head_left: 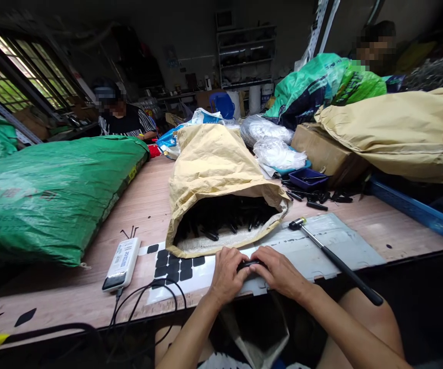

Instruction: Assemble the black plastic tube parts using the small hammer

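Note:
My left hand (227, 274) and my right hand (279, 271) meet at the near edge of the wooden table, both with fingers curled round one small black part (250, 264) held between them. They rest on a grey metal plate (321, 251). Just beyond them lies an open tan sack (214, 169) with several black parts (225, 223) inside its mouth. A sheet with black square pads (173, 266) lies left of my left hand.
A hammer (333, 259) lies on the plate to the right. A white power bank (122, 262) with a cable sits at left. Large green sack (52, 189) fills the left side; tan sack (402, 130), cardboard box, blue tray (308, 178) and loose black parts lie at right. Two people sit at the far side.

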Demonstrator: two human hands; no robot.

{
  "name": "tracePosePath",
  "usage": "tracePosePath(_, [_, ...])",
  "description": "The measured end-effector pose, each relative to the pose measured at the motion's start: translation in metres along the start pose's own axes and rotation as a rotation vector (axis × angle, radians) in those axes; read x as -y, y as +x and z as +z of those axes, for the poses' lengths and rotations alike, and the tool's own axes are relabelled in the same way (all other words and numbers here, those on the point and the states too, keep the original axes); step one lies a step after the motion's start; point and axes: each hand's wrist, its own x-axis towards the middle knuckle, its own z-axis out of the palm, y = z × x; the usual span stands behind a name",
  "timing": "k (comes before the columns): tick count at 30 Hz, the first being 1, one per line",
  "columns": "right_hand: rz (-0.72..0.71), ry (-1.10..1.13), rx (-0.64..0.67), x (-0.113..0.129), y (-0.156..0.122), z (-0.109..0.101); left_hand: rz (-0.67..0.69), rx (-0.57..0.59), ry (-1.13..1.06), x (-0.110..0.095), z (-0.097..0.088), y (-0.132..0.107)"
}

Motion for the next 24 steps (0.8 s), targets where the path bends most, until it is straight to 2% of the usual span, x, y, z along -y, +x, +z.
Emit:
tracePosePath(4, [0.083, -0.005, 0.055, 0.022, -0.033, -0.007, 0.057, 0.061, -0.147, -0.012, -0.014, -0.025])
tracePosePath(6, [0.152, 0.050, 0.154, 0.028, -0.059, -0.001, 0.047, 0.079, -0.223, -0.017, -0.021, -0.043])
tracePosePath(8, [0.224, 0.065, 0.250, 0.028, -0.083, 0.014, -0.019, 0.044, -0.238, -0.019, -0.024, -0.058])
tracePosePath(11, [0.299, 0.013, 0.246, 0.017, -0.103, 0.046, -0.155, -0.089, -0.166, -0.016, -0.026, -0.065])
tracePosePath(14, [0.331, 0.017, 0.179, 0.008, -0.103, 0.069, -0.238, -0.241, -0.043, -0.003, -0.035, -0.047])
tracePosePath(16, [0.334, -0.003, 0.124, 0.007, -0.097, 0.074, -0.312, -0.327, 0.065, 0.011, -0.046, -0.025])
tracePosePath(20, [0.277, -0.002, 0.160, 0.015, -0.091, 0.063, -0.654, -0.402, 0.306, 0.039, -0.069, 0.026])
tracePosePath(24, [0.204, 0.050, 0.208, 0.025, -0.091, 0.049, -0.939, -0.405, 0.450, 0.055, -0.078, 0.066])
